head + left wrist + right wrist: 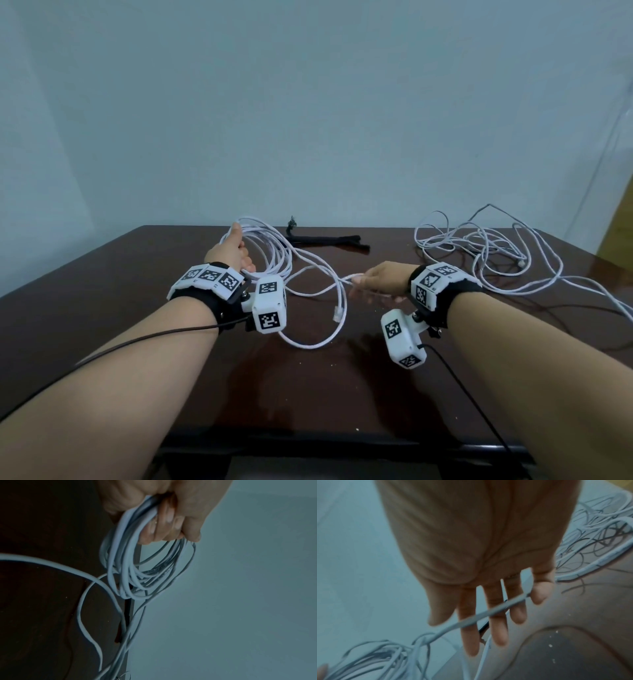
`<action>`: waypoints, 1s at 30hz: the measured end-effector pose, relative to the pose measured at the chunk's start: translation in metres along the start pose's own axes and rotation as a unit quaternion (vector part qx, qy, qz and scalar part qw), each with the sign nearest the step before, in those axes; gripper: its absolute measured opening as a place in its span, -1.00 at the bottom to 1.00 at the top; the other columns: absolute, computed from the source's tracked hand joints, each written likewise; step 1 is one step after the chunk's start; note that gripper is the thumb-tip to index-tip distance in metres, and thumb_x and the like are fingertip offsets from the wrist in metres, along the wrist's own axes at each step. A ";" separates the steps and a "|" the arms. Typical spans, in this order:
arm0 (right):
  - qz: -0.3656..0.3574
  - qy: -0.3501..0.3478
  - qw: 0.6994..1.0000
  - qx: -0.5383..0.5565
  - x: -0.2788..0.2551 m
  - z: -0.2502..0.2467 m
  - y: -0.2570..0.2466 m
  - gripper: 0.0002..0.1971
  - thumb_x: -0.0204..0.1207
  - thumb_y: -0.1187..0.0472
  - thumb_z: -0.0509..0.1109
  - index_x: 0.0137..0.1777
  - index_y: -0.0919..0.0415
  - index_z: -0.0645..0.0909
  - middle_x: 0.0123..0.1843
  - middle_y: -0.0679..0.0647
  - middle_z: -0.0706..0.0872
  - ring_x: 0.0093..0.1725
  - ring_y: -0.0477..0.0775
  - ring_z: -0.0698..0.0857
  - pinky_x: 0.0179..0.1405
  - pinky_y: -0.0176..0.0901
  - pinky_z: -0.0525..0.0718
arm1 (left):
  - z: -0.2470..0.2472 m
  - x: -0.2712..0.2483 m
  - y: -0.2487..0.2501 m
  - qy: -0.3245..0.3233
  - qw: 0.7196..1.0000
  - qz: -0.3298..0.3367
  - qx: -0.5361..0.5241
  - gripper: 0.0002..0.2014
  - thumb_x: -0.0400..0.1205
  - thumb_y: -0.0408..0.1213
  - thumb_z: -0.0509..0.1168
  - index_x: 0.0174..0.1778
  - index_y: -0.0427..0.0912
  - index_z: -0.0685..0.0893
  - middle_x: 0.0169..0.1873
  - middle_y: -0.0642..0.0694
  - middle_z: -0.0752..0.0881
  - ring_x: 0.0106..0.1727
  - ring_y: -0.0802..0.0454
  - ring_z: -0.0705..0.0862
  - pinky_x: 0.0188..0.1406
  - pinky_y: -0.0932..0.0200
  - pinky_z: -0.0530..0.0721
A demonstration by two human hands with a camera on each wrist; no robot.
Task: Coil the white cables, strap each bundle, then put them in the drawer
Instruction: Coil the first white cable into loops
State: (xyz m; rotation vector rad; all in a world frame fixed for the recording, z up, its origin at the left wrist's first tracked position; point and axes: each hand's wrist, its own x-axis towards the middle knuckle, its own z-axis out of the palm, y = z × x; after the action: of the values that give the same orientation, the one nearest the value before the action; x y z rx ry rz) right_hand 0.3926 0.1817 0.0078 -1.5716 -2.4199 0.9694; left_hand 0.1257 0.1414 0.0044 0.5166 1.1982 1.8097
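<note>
My left hand (238, 255) grips a coil of white cable (270, 253) just above the dark table; in the left wrist view its curled fingers (164, 519) close round several loops (133, 568). From the coil a strand of the same cable runs right to my right hand (376, 282). There it lies across straight, spread fingers (498, 615) on the palm side, slipping behind the little finger. The cable's loose tail (308, 342) curves over the table and ends in a clear plug (337, 313). A second white cable (479, 250) lies tangled at the right.
Black straps (329, 241) lie near the far edge of the brown table (308, 394), behind the coil. The tangled cable trails off the right edge. A pale wall stands close behind the table. A dark wire runs from each wrist camera toward me.
</note>
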 end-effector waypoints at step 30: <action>-0.039 0.272 0.958 -0.085 0.008 0.013 -0.060 -0.89 0.41 0.22 0.28 -0.31 0.20 0.47 -0.41 0.06 0.61 -0.40 0.07 0.59 -0.47 -0.24 0.51 | 0.037 -0.011 -0.005 -0.075 0.997 0.034 -0.007 -0.61 0.60 0.06 0.34 -0.40 -0.11 0.44 -0.72 0.07 0.25 -0.72 0.14 0.15 -0.68 0.27 0.18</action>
State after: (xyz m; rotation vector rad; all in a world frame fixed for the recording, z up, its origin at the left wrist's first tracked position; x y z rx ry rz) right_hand 0.3359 0.1665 0.0289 -1.5215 -2.1840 0.2622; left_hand 0.1605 0.1525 0.0178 0.6800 1.0774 1.8019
